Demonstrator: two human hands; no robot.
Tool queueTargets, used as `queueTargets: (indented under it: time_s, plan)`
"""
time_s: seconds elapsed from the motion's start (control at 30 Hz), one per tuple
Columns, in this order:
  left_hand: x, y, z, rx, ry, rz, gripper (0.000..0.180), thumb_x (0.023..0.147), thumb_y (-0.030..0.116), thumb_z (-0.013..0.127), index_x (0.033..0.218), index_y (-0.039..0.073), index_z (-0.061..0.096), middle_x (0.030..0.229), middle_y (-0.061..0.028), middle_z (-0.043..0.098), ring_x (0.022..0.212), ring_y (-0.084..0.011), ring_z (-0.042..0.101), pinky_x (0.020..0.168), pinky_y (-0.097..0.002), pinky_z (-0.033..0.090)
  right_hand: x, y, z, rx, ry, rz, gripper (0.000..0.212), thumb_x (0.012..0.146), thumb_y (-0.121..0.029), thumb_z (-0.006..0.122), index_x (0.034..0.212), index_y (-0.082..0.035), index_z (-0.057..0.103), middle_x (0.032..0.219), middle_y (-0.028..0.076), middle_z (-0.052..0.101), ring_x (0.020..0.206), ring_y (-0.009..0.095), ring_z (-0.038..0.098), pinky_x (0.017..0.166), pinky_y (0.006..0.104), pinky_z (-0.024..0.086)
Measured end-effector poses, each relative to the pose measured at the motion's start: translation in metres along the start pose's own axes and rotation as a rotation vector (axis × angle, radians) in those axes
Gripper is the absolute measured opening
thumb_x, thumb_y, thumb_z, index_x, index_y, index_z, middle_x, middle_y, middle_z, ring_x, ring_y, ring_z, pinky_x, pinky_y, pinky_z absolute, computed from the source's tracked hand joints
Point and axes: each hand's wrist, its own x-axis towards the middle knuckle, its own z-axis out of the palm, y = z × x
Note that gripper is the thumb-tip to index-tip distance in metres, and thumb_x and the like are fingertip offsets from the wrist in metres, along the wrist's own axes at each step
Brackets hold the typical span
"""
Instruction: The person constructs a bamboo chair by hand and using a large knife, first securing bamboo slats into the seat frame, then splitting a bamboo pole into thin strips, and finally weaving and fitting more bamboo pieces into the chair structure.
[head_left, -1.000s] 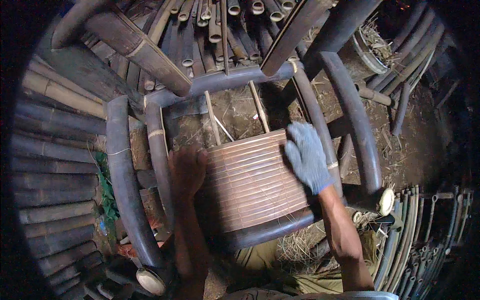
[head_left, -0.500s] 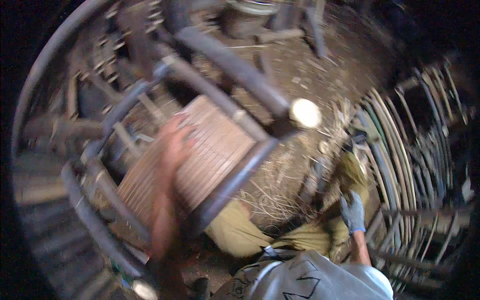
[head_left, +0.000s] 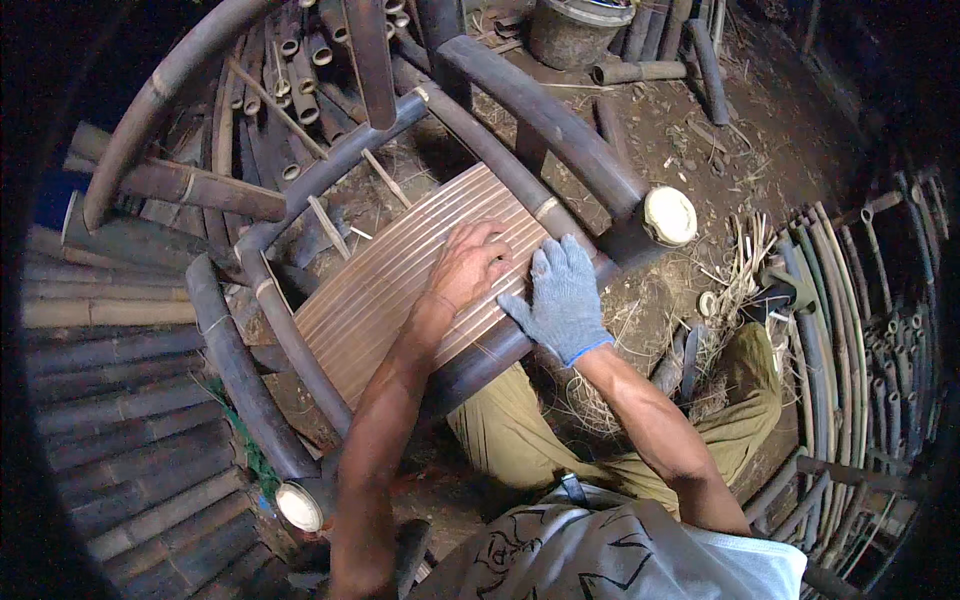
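A dark bamboo chair frame (head_left: 485, 365) stands in front of me, with a panel of reddish-brown bamboo slats (head_left: 375, 285) laid across the near part of its seat. My bare left hand (head_left: 467, 265) rests on the slats, its fingers slightly bent and apart, holding nothing. Beside it, my right hand (head_left: 562, 295), in a grey-blue knit glove, lies over the right end of the slats with the thumb spread away from the fingers. Beyond the panel, two thin cross sticks (head_left: 328, 228) show in the open part of the seat.
Cut bamboo tubes (head_left: 300, 85) are heaped at the far left, near a bucket (head_left: 575, 35) at the back. Dark bamboo poles (head_left: 130, 370) lie at the left. Long bent strips (head_left: 825, 330) lean at the right. Shavings (head_left: 600, 385) litter the dirt floor.
My gloved right hand has come from beside my right knee onto the slats. My left hand now lies nearer their right end. The whole view has shifted.
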Motion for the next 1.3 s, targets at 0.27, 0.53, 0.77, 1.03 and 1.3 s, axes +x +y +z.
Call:
queueTargets:
  time_s: [0.27,0.53,0.77,1.03,1.3]
  plan:
    - [0.011,0.035,-0.051,-0.192,0.213,-0.082,0.025,0.080,0.016,0.067,0.102,0.004,0.070,0.099,-0.0134,0.069,0.095,-0.0287,0.067,0.087,-0.0398,0.050,0.048,0.019,-0.125,0.785,-0.286,0.166,0.028,0.094,-0.030,0.065,0.092,-0.002,0.067,0.082,0.006,0.062,0.080,0.017,0.059,0.070,0.0327,0.049]
    - [0.006,-0.136,-0.111,-0.727,0.588,-0.673,0.011,0.089,0.008,0.059,0.089,0.002,0.068,0.072,-0.0106,0.063,0.057,-0.0224,0.063,0.043,-0.0380,0.052,0.208,0.066,-0.199,0.021,0.125,-0.181,0.022,0.093,-0.022,0.064,0.101,-0.004,0.073,0.096,0.012,0.072,0.088,0.026,0.068,0.082,0.0355,0.051]
    - [0.008,-0.195,-0.063,-0.388,-0.074,-0.681,0.031,0.087,0.008,0.053,0.116,0.004,0.063,0.103,-0.0096,0.067,0.092,-0.0194,0.064,0.075,-0.0402,0.054,0.248,-0.027,0.063,-0.394,-0.269,-0.388,0.019,0.084,-0.020,0.058,0.084,-0.010,0.074,0.087,0.017,0.072,0.083,0.034,0.071,0.075,0.0471,0.057]
    - [-0.003,-0.163,-0.078,-0.517,-0.020,-0.601,0.013,0.078,0.009,0.071,0.089,0.002,0.071,0.073,-0.0047,0.064,0.066,-0.0184,0.062,0.056,-0.0320,0.050,0.269,-0.005,0.141,0.346,-0.974,-0.316,0.024,0.083,-0.019,0.061,0.093,0.000,0.071,0.089,0.023,0.070,0.082,0.037,0.069,0.073,0.0456,0.053]
    - [-0.027,-0.107,-0.135,-1.000,0.176,-0.792,0.018,0.090,0.017,0.066,0.099,0.002,0.069,0.079,-0.0013,0.067,0.055,-0.0015,0.043,0.048,-0.0172,0.033,0.218,-0.023,0.058,0.407,0.113,-0.287,0.040,0.080,-0.016,0.065,0.119,-0.006,0.062,0.115,0.020,0.062,0.113,0.035,0.056,0.101,0.0411,0.044]
